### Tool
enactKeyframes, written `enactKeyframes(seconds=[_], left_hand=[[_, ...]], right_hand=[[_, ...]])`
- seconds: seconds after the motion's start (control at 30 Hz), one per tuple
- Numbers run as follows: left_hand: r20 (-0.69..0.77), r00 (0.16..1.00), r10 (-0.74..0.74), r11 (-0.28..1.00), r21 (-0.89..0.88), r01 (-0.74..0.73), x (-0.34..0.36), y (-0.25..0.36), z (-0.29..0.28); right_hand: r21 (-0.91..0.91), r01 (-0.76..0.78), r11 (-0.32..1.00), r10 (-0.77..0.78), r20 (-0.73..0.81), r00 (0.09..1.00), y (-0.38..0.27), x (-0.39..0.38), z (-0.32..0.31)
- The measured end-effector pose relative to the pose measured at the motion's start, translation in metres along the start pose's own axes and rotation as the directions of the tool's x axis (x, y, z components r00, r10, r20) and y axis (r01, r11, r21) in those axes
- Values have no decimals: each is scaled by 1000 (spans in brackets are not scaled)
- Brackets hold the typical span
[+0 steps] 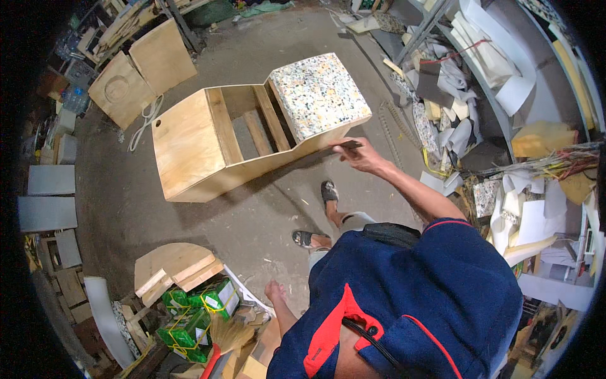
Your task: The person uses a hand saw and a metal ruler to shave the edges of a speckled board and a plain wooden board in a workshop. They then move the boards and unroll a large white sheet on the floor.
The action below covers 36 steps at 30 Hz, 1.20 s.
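Observation:
A pale plywood frame (252, 167) with wooden crossbars lies on the floor ahead of me. A block of speckled multicoloured foam (320, 95) covers its right end, while its left end has a bare plywood top (187, 144). My right hand (361, 155) is closed around a dark, thin, flat tool (349, 144) beside the frame's near right edge. The tool's exact kind is too small to make out. Low at my side hangs my left hand (276, 292), its fingers loosely apart and nothing visible in them, near a stack of cut plywood pieces (173, 265).
Green strapped boxes (189, 331) and a straw broom (230, 331) stand at lower left. Two plywood panels (163, 57) lean at the upper left near a white cord (146, 123). Foam scraps (451, 107) and metal shelving (489, 82) crowd the right side.

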<state>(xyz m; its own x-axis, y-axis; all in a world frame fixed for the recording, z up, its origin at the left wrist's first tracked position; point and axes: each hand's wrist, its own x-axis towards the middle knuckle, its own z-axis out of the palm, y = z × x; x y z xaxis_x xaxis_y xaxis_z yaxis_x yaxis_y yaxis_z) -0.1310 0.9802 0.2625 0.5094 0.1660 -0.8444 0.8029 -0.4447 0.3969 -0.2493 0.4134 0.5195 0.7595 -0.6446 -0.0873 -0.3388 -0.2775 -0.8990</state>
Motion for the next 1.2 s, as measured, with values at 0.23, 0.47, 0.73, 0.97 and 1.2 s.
enactKeyframes(seconds=[0.23,0.47,0.73,0.97,1.2], left_hand=[[42,998,-51,993,105,47,-17,43,48],[110,873,475,764,441,-471,10,138,140],[572,692,441,285,642,-712,57,305,274],[807,486,335,-217,568,-794,160,454,395],[780,619,-92,-521,492,-698,238,492,423]], right_hand=[[87,-198,976,215,-288,933,9,-12,-64],[-52,-228,972,209,-250,945,22,31,-92],[-280,-459,843,379,-294,877,24,47,-70],[197,-757,623,690,-593,414,21,20,-15],[515,-627,584,719,-686,106,-2,11,31]])
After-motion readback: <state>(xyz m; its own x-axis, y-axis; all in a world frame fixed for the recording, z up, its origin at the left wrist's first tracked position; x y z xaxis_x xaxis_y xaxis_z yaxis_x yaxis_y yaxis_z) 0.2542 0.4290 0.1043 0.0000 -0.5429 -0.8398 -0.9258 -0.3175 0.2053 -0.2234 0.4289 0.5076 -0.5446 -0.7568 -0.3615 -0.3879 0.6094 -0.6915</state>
